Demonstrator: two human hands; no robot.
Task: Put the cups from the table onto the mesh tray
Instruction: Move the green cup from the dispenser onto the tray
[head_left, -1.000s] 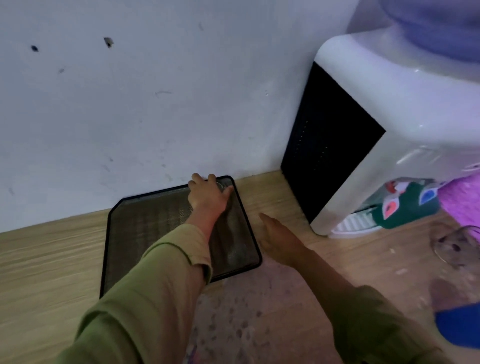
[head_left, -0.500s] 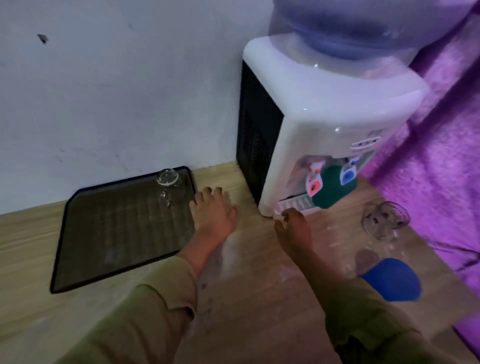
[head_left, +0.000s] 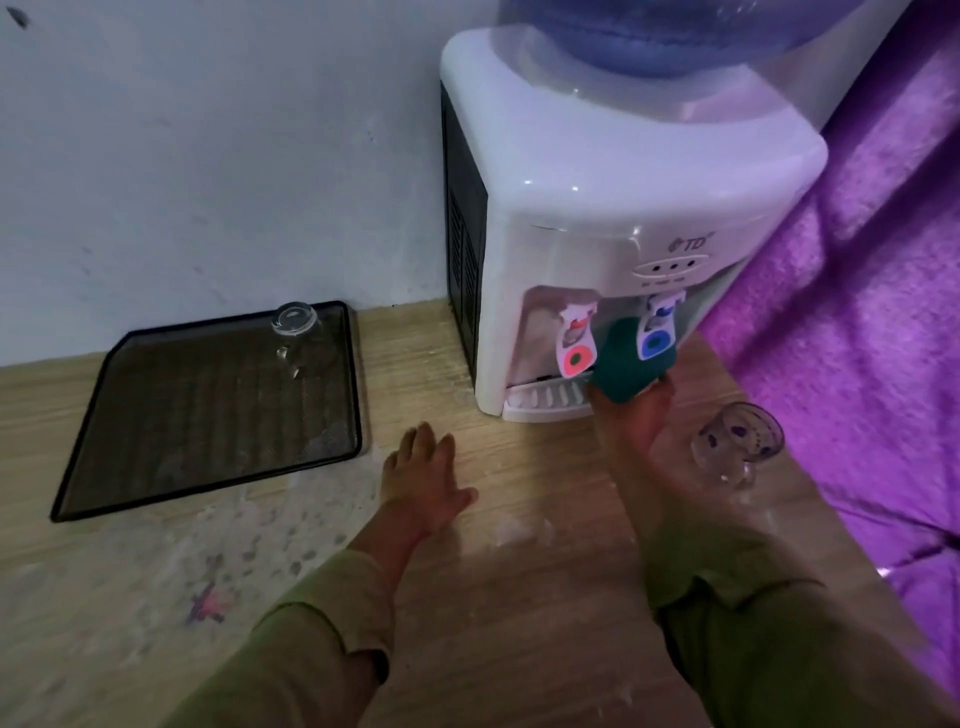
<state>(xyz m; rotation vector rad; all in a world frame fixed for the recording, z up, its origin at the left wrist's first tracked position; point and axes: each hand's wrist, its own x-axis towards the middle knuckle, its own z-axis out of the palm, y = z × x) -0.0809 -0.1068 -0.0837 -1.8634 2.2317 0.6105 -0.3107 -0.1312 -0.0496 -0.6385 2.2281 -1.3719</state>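
Head view: glass cup (head_left: 294, 321) on mesh tray (head_left: 156, 467)

Single head view, looking forward and down, close over the table (head_left: 519, 597), facing the wall (head_left: 208, 156), dispenser (head_left: 597, 208) ahead right.

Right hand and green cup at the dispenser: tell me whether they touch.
Touching. The head view shows the right hand with its fingertips against the base of the green cup, no gap visible.

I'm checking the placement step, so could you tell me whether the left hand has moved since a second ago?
Yes. The left hand has left the mesh tray and now lies flat on the table to its right, nearer the water dispenser.
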